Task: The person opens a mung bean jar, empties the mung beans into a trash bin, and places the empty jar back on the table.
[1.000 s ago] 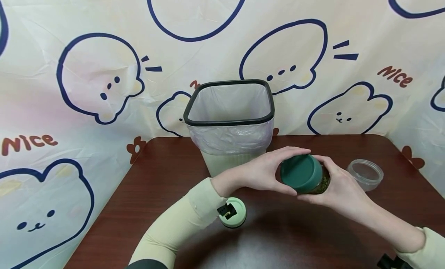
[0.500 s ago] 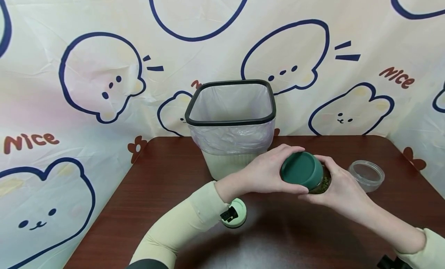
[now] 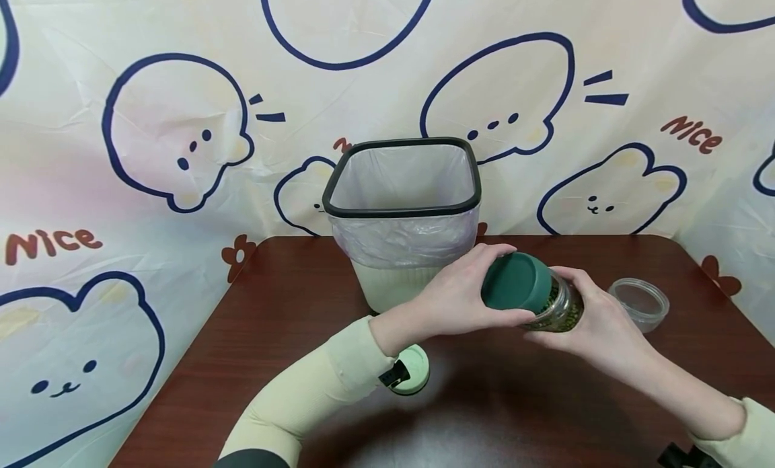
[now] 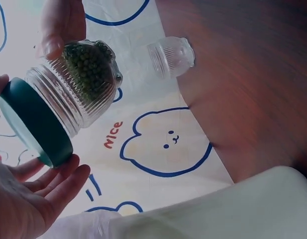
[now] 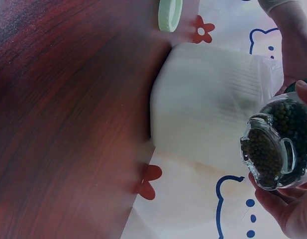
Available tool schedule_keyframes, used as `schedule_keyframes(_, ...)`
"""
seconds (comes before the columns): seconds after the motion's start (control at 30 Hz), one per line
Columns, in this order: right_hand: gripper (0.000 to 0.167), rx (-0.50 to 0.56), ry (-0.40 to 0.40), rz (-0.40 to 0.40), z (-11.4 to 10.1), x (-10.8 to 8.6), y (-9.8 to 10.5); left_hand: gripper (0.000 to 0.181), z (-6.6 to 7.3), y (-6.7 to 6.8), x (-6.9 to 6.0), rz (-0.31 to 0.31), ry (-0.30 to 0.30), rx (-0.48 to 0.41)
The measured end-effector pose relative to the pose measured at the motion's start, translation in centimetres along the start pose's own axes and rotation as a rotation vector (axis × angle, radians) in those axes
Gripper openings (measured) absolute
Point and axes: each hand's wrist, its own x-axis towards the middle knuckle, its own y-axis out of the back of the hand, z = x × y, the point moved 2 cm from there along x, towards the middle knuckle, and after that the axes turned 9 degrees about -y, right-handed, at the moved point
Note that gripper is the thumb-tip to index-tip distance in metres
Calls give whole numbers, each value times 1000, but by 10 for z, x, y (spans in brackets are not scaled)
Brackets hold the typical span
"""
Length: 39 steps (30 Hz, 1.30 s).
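My left hand [image 3: 457,294] pinches the dark green lid [image 3: 517,282] between thumb and fingers. In my right hand [image 3: 602,320] is the clear ribbed jar [image 3: 560,308], tilted toward the left and holding small green beans. The left wrist view shows the green lid [image 4: 36,122] at the mouth of the jar [image 4: 88,79], with threads of the neck visible below it; whether they touch is hard to tell. From the right wrist view, the jar's base [image 5: 265,152] faces the camera, with beans behind the glass.
A bin [image 3: 399,286] with a dark rim and plastic liner stands behind my left hand. An open clear container [image 3: 638,305] sits at the right on the brown table [image 3: 290,286]. A light green round lid-like thing [image 3: 413,370] lies near my left wrist. Patterned cloth hangs behind.
The green lid has shifted up and left with my left hand, and the jar has moved slightly right. More of the jar's glass neck and beans now shows between the hands.
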Motion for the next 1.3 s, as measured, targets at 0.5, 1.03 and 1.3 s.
schedule_keyframes(0.5, 94, -5, -37, 41, 5, -2, 6, 82, -22, -7, -44, -116, -1, 40)
schedule_keyframes(1.03, 93, -4, -60, 27, 6, -3, 4, 82, -37, -45, -60, -503, -141, 405)
schedule_keyframes(1.3, 93, 8, -61, 18, 6, -3, 4, 84, -40, -55, -58, -569, -171, 498)
